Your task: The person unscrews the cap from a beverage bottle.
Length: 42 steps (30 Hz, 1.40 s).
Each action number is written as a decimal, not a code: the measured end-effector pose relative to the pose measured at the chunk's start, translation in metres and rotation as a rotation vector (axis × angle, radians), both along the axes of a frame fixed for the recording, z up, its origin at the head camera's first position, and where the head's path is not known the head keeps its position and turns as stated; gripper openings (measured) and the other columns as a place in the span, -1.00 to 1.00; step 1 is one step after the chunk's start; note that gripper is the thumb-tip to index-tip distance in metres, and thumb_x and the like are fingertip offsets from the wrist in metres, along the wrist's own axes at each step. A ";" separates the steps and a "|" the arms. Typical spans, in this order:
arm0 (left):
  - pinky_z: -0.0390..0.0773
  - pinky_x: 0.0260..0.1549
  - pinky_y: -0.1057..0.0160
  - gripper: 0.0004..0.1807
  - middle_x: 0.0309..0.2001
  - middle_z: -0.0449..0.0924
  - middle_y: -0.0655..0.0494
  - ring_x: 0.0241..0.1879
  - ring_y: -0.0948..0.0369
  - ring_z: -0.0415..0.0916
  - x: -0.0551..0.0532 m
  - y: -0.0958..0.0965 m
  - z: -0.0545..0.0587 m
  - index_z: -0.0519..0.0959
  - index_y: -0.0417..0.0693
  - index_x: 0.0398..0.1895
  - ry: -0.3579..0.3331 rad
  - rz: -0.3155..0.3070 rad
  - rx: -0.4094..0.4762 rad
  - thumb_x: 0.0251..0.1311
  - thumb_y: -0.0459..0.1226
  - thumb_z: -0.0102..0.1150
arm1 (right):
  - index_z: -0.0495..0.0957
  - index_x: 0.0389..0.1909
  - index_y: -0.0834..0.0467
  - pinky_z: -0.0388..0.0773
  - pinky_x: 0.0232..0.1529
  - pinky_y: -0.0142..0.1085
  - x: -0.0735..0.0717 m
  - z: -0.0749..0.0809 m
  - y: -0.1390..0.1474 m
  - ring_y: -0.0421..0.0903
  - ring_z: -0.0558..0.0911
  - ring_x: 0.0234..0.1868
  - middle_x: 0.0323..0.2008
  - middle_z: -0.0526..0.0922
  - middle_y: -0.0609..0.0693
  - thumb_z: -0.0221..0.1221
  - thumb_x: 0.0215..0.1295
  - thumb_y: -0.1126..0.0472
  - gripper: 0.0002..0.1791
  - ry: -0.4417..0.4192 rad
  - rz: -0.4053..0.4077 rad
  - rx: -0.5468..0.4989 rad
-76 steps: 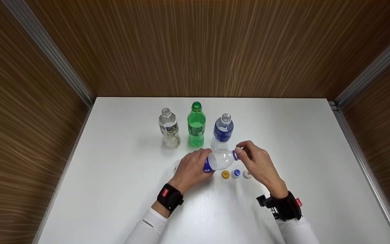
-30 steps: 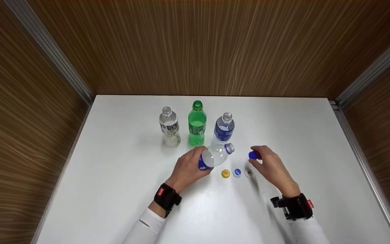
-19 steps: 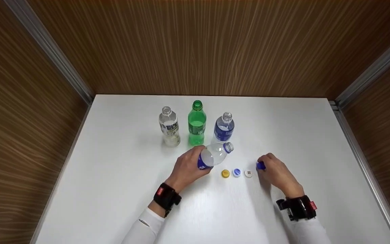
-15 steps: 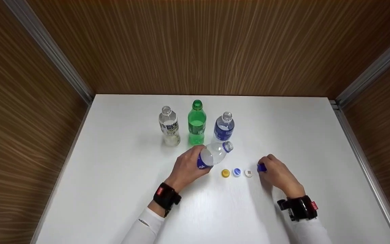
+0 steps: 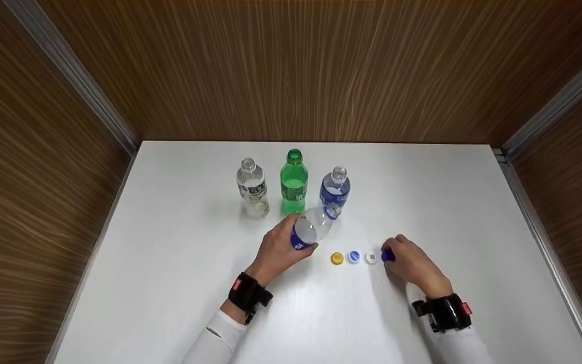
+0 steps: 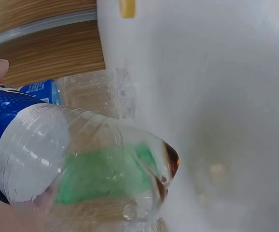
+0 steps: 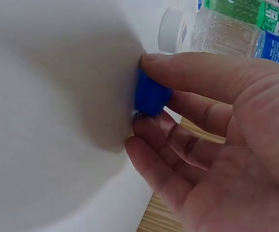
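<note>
The right hand (image 5: 412, 265) pinches a dark blue bottle cap (image 5: 387, 256) between thumb and fingers, holding it down on the white table (image 5: 170, 283), just right of a row of 3 loose caps: a white cap (image 5: 371, 258) with a small dark printed mark too small to read, a blue-and-white cap (image 5: 354, 257), and a yellow cap (image 5: 337, 259). The left hand (image 5: 278, 250) grips an uncapped clear bottle (image 5: 311, 227) with a blue label around its middle, tilted with its open mouth toward the far right; the label's white writing is unreadable. Behind it stand 3 open bottles in a row: a clear bottle with a white label (image 5: 253, 189), a green bottle (image 5: 293, 183), and a blue-labelled bottle (image 5: 335, 188) whose base the held bottle partly hides. Wood-grain walls (image 5: 321, 71) enclose the table.
</note>
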<state>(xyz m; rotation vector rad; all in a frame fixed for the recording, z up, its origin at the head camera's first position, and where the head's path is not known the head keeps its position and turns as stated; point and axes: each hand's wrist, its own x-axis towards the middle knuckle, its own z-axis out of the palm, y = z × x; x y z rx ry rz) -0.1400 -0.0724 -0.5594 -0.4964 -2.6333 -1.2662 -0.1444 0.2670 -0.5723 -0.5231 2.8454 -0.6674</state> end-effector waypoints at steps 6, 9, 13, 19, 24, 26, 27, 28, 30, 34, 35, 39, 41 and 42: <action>0.63 0.06 -0.06 -0.22 0.13 0.64 -0.16 0.09 -0.02 0.64 -0.001 0.001 0.002 0.42 -0.16 0.30 -0.071 0.003 0.096 0.05 -0.12 0.57 | 0.62 -0.15 0.29 0.55 -0.16 -0.03 0.001 -0.001 0.001 -0.01 0.52 -0.28 -0.26 0.51 0.07 0.31 0.06 0.48 -0.71 0.012 0.005 -0.009; 0.62 0.06 -0.07 -0.24 0.12 0.65 -0.15 0.09 -0.02 0.63 -0.002 0.002 0.001 0.42 -0.14 0.29 -0.083 0.004 0.158 0.06 -0.12 0.57 | 0.61 -0.12 0.29 0.55 -0.13 -0.01 0.001 0.000 0.001 0.01 0.53 -0.25 -0.23 0.51 0.08 0.33 0.05 0.46 -0.68 -0.009 0.003 -0.006; 0.60 0.07 -0.08 -0.25 0.10 0.64 -0.13 0.09 -0.01 0.61 -0.003 0.003 0.000 0.43 -0.13 0.27 -0.069 0.002 0.234 0.05 -0.09 0.57 | 0.57 0.01 0.33 0.57 0.00 0.06 0.001 0.006 0.003 0.11 0.59 -0.13 -0.12 0.54 0.17 0.37 0.13 0.39 -0.61 -0.055 -0.004 -0.010; 0.54 0.14 -0.09 -0.17 0.15 0.57 -0.13 0.13 -0.01 0.56 -0.004 0.003 0.000 0.40 -0.16 0.31 -0.049 0.008 0.310 0.03 -0.08 0.60 | 0.48 0.23 0.38 0.46 0.21 0.21 -0.001 0.023 0.006 0.33 0.53 0.18 0.17 0.50 0.36 0.28 0.37 0.24 -0.52 -0.089 -0.069 -0.077; 0.46 0.25 -0.07 0.05 0.22 0.52 -0.12 0.20 0.01 0.52 -0.007 0.003 -0.002 0.32 -0.23 0.40 -0.069 0.007 0.360 0.00 0.21 0.54 | 0.49 0.21 0.39 0.40 0.28 0.21 -0.003 0.029 0.006 0.35 0.47 0.28 0.22 0.48 0.36 0.26 0.41 0.28 -0.56 0.020 -0.127 -0.157; 0.45 0.27 -0.04 0.10 0.23 0.53 -0.11 0.22 0.02 0.51 -0.009 0.004 -0.002 0.30 -0.24 0.43 -0.072 0.008 0.374 -0.02 0.22 0.53 | 0.51 0.18 0.38 0.41 0.27 0.20 -0.003 0.029 0.006 0.33 0.47 0.27 0.21 0.50 0.34 0.27 0.40 0.31 -0.60 0.074 -0.138 -0.185; 0.44 0.28 -0.03 0.10 0.24 0.53 -0.10 0.23 0.03 0.51 -0.010 0.004 -0.002 0.29 -0.23 0.45 -0.079 0.012 0.383 -0.02 0.21 0.54 | 0.52 0.16 0.38 0.41 0.25 0.20 -0.003 0.028 0.006 0.32 0.48 0.27 0.19 0.51 0.34 0.27 0.39 0.32 -0.62 0.096 -0.140 -0.200; 0.44 0.28 -0.02 0.09 0.24 0.54 -0.10 0.23 0.03 0.51 -0.011 0.005 -0.001 0.29 -0.24 0.45 -0.085 0.020 0.391 -0.01 0.18 0.56 | 0.53 0.15 0.38 0.42 0.24 0.19 -0.003 0.027 0.006 0.32 0.49 0.26 0.18 0.52 0.34 0.28 0.38 0.33 -0.63 0.116 -0.139 -0.211; 0.45 0.27 -0.03 0.03 0.23 0.55 -0.11 0.23 0.02 0.51 -0.012 0.006 -0.001 0.29 -0.24 0.45 -0.100 0.041 0.397 0.00 0.01 0.62 | 0.55 0.12 0.38 0.44 0.21 0.18 -0.003 0.025 0.006 0.31 0.51 0.22 0.15 0.54 0.33 0.29 0.36 0.36 -0.64 0.152 -0.133 -0.228; 0.46 0.26 -0.04 -0.04 0.21 0.57 -0.14 0.21 -0.01 0.53 -0.015 0.011 -0.004 0.31 -0.25 0.42 -0.136 0.095 0.396 0.03 -0.10 0.63 | 0.55 0.10 0.38 0.45 0.18 0.16 -0.005 0.023 0.006 0.30 0.52 0.19 0.12 0.55 0.33 0.30 0.33 0.39 -0.64 0.188 -0.134 -0.243; 0.47 0.25 -0.04 -0.06 0.20 0.58 -0.16 0.21 -0.02 0.53 -0.015 0.012 -0.004 0.31 -0.25 0.41 -0.139 0.104 0.391 0.04 -0.10 0.62 | 0.55 0.11 0.38 0.44 0.18 0.17 -0.005 0.023 0.005 0.31 0.52 0.19 0.12 0.55 0.34 0.30 0.32 0.39 -0.64 0.192 -0.134 -0.243; 0.47 0.26 -0.05 -0.10 0.20 0.58 -0.18 0.21 -0.03 0.54 -0.019 0.016 -0.008 0.33 -0.25 0.39 -0.139 0.120 0.388 0.06 -0.12 0.60 | 0.54 0.13 0.38 0.44 0.20 0.18 -0.005 0.024 0.004 0.31 0.52 0.20 0.13 0.55 0.33 0.29 0.33 0.38 -0.63 0.177 -0.139 -0.239; 0.47 0.26 -0.05 -0.12 0.19 0.58 -0.18 0.21 -0.03 0.54 -0.020 0.017 -0.010 0.34 -0.25 0.37 -0.138 0.121 0.384 0.06 -0.13 0.60 | 0.54 0.13 0.38 0.43 0.22 0.19 -0.005 0.024 0.004 0.31 0.51 0.21 0.13 0.55 0.33 0.29 0.33 0.38 -0.62 0.166 -0.138 -0.236; 0.46 0.26 -0.05 -0.13 0.19 0.58 -0.17 0.21 -0.03 0.54 -0.021 0.017 -0.011 0.34 -0.25 0.37 -0.139 0.120 0.380 0.06 -0.13 0.60 | 0.54 0.13 0.38 0.43 0.22 0.18 -0.005 0.024 0.003 0.31 0.51 0.21 0.13 0.55 0.33 0.30 0.33 0.38 -0.62 0.162 -0.139 -0.237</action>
